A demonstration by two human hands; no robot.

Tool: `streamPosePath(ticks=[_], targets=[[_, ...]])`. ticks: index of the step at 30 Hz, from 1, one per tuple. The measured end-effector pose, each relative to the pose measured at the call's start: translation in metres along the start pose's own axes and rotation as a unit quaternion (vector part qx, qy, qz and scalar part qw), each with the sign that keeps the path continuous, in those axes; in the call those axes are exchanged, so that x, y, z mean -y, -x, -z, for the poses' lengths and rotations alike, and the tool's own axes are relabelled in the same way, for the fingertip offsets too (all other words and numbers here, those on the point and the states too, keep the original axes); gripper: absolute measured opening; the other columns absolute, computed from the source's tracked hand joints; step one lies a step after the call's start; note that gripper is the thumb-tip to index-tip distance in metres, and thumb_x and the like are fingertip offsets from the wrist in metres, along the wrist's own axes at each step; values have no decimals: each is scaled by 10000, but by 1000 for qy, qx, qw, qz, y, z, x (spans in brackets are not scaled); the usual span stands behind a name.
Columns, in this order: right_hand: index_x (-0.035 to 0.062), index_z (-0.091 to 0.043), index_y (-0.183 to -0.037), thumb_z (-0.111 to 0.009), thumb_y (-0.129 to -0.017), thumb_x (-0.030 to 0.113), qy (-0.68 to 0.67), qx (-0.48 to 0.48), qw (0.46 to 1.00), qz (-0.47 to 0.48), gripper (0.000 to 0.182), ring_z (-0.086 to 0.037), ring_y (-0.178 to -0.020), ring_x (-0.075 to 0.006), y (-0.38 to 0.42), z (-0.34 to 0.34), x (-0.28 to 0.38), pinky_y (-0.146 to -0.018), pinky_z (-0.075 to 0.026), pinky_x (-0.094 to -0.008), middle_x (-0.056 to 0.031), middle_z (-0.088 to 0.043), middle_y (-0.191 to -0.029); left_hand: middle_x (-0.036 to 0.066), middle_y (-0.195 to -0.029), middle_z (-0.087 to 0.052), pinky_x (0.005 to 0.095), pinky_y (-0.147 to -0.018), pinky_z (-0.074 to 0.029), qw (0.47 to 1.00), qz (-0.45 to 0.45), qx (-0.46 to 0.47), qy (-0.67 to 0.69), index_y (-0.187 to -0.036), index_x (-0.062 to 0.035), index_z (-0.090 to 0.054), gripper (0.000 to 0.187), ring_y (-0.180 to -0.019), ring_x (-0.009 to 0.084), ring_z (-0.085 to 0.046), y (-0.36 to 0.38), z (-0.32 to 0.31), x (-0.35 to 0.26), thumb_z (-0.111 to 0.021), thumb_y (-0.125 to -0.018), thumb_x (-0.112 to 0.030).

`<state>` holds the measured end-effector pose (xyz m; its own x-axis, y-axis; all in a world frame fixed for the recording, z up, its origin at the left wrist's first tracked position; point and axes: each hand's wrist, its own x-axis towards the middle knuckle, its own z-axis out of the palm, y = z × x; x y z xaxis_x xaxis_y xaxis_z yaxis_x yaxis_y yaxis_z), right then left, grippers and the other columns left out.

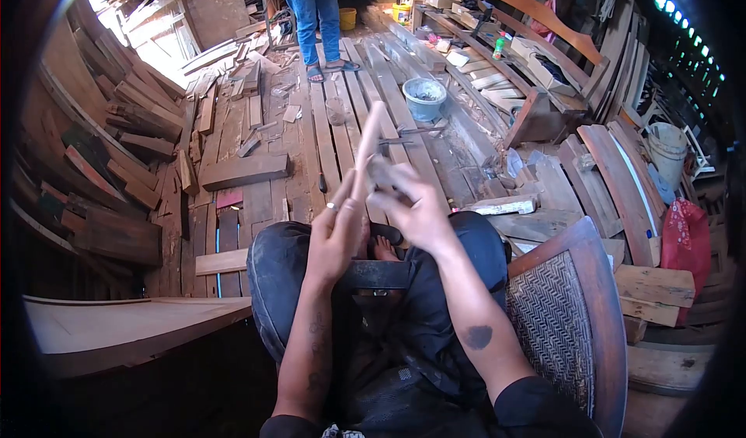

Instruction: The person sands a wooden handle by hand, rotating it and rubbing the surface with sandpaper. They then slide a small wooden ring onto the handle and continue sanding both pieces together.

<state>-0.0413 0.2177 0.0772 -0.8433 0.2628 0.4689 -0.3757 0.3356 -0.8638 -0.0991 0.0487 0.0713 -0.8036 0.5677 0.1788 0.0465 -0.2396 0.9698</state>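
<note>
A slim, pale wooden stick [368,139] points up and away in front of my lap. My left hand [336,228], with a ring on one finger, is closed round its lower part. Close against the stick's right side is my right hand [413,206], its fingers curled and blurred by motion. A small greyish thing [379,171] shows at those fingertips, too smeared to name. Both hands are above my knees, with my bare foot [385,249] visible below and between them.
A woven-panel wooden frame [556,314] stands by my right leg. A pale board [140,325] juts in at left. Ahead on the plank floor are a grey bucket [425,108], a thick wood block [245,171] and a standing person [312,18]. Timber lines both sides.
</note>
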Motion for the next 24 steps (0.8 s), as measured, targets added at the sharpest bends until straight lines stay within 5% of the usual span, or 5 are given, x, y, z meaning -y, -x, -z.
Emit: streamPosePath(ticks=[5, 15, 18, 21, 24], targets=[[17, -597, -1421, -708, -953, 2, -67, 113, 991, -21, 481, -650, -1178, -193, 6, -31, 4, -1006, -544, -337, -93, -638, -1213, -55, -865, -567, 187, -605, -392, 991, 2, -105, 82, -1561, -1, -434, 484, -703, 6, -480, -4, 13, 4, -448, -1116, -191], [-8, -518, -1498, -717, -970, 53, -46, -199, 978, -30, 567, -647, -1165, -159, -18, 47, -17, -1004, -510, -278, -118, -664, -1275, 54, -1367, -606, 255, -998, -443, 979, 94, 173, -60, -1578, -7, -414, 514, -1137, 90, -556, 9, 0, -9, -477, -1099, -181], [9, -534, -1491, -730, -956, 53, 26, -151, 988, -10, 571, -658, -1155, -175, -9, 27, 2, -1006, -517, -291, -99, -663, -1258, 0, -1081, -675, 222, -810, -490, 990, -18, 111, -87, -1583, -18, -409, 509, -908, 52, -593, 5, -1, 2, -464, -1105, -184], [47, -615, -1419, -736, -923, 22, 25, -19, 999, -24, 511, -692, -1072, -215, 5, -10, 8, -928, -555, -328, -135, -663, -1213, 4, -993, -647, 230, -780, -506, 997, 63, 18, 40, -1576, -37, -433, 501, -816, 72, -595, 2, 8, -3, -487, -1105, -200], [18, -626, -1387, -717, -929, 6, 8, 29, 1000, 10, 466, -692, -1053, -222, 12, -37, 15, -909, -553, -317, -129, -665, -1177, -111, -684, -431, 195, -465, -272, 993, -6, -100, 68, -1577, -33, -418, 497, -519, 9, -353, -5, 12, 5, -430, -1113, -209]])
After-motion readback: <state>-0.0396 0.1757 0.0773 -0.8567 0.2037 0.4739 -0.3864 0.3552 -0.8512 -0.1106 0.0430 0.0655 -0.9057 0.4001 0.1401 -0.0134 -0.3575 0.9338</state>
